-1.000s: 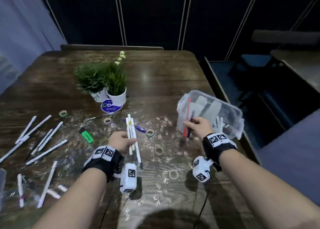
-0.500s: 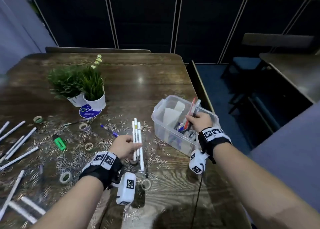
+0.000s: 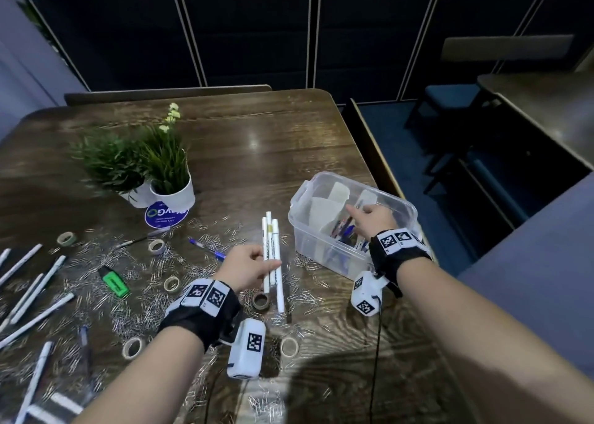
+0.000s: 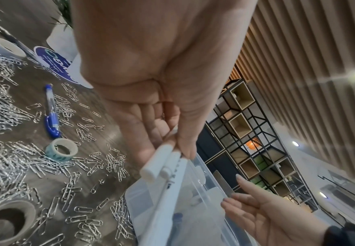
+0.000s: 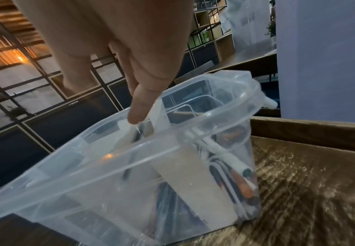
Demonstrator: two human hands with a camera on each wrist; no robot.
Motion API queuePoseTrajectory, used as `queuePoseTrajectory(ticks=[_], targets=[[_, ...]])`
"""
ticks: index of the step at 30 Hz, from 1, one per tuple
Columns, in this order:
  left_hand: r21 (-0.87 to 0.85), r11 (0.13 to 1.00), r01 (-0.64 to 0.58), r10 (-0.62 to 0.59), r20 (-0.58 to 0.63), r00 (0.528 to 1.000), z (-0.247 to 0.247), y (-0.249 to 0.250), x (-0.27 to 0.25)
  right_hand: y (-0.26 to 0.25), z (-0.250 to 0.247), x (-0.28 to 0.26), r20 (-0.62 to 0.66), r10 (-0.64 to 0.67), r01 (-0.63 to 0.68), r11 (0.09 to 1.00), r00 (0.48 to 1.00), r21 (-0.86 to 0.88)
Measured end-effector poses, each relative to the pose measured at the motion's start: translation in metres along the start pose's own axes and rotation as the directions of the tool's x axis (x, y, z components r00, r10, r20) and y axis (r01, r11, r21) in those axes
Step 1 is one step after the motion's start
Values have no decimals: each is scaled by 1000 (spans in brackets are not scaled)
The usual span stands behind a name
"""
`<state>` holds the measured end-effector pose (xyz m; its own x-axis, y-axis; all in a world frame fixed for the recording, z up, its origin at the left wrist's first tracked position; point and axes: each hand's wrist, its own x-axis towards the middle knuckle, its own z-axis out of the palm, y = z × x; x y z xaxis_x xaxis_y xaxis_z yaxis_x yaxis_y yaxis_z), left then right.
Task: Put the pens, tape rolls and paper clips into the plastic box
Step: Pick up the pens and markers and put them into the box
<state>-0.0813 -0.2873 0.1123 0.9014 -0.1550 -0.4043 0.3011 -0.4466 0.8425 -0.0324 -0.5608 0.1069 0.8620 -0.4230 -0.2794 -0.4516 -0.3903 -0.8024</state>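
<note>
1. Since half a second ago: right hand [image 3: 369, 219] no longer holds the red and dark pens; they have gone into the plastic box [image 3: 324, 243]. Its grip is now slack, fingers loosely spread over the box's opening, holding nothing.
2. Left hand [image 3: 247, 267] has kept its grip round three white pens [image 3: 271, 256], just beside the box's near-left wall, ends pointing toward it.
3. Done: box holds several pens, standing beside card dividers.
4. Left, by my reckoning most of the job: paper clips [image 3: 128, 298] strewn across the worktop's left and middle; tape rolls [image 3: 260, 300] scattered among them; a blue pen [image 3: 207, 248]; a green highlighter [image 3: 114, 280]; more white pens [image 3: 35, 295] toward the left edge.
5. Room: box stands close to the worktop's right edge, so pushing it rightward looks risky. Two potted plants [image 3: 154, 169] behind leave the approach from the left open.
</note>
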Motion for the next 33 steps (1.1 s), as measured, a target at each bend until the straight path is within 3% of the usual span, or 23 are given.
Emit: queuePoseTrajectory(ticks=[3, 6, 7, 10, 11, 13, 19, 22, 25, 28, 31, 33], targets=[[-10, 1000, -11, 12, 45, 999, 3, 5, -3, -4, -2, -17, -21, -34, 35, 996, 999, 78], [-43, 998, -38, 41, 65, 997, 11, 12, -3, -9, -1, -50, 185, -92, 48, 973, 978, 227], [-53, 997, -48, 51, 69, 996, 15, 15, -4, -7, 1, -59, 293, -96, 30, 974, 951, 223], [-98, 992, -78, 85, 65, 994, 25, 24, -6, -2, 7, -81, 589, -90, 3, 989, 803, 147], [-110, 990, -87, 94, 59, 994, 28, 27, -7, -1, 10, -87, 630, -84, 13, 993, 772, 117], [-128, 987, -101, 107, 42, 993, 33, 30, -7, 2, 17, -95, 647, -75, 22, 996, 759, 90], [-144, 981, -133, 135, 8, 991, 46, 31, -3, 10, 11, -99, 615, -101, 9, 989, 782, 151], [-128, 982, -136, 138, 6, 990, 45, 26, -1, 11, -14, -87, 490, -106, 15, 982, 865, 187], [-122, 986, -114, 119, 39, 992, 44, 21, 0, 15, -42, -67, 238, -81, 11, 959, 968, 282], [-116, 989, -87, 93, 51, 994, 48, 20, -1, 22, -59, -45, 43, -2, -6, 985, 999, 171], [-111, 989, -102, 107, 36, 994, 52, 23, -3, 28, -61, -29, 33, 75, -72, 995, 997, -74], [-114, 986, -122, 125, 22, 992, 55, 25, -5, 29, -58, -26, 18, 41, -36, 968, 999, -247]])
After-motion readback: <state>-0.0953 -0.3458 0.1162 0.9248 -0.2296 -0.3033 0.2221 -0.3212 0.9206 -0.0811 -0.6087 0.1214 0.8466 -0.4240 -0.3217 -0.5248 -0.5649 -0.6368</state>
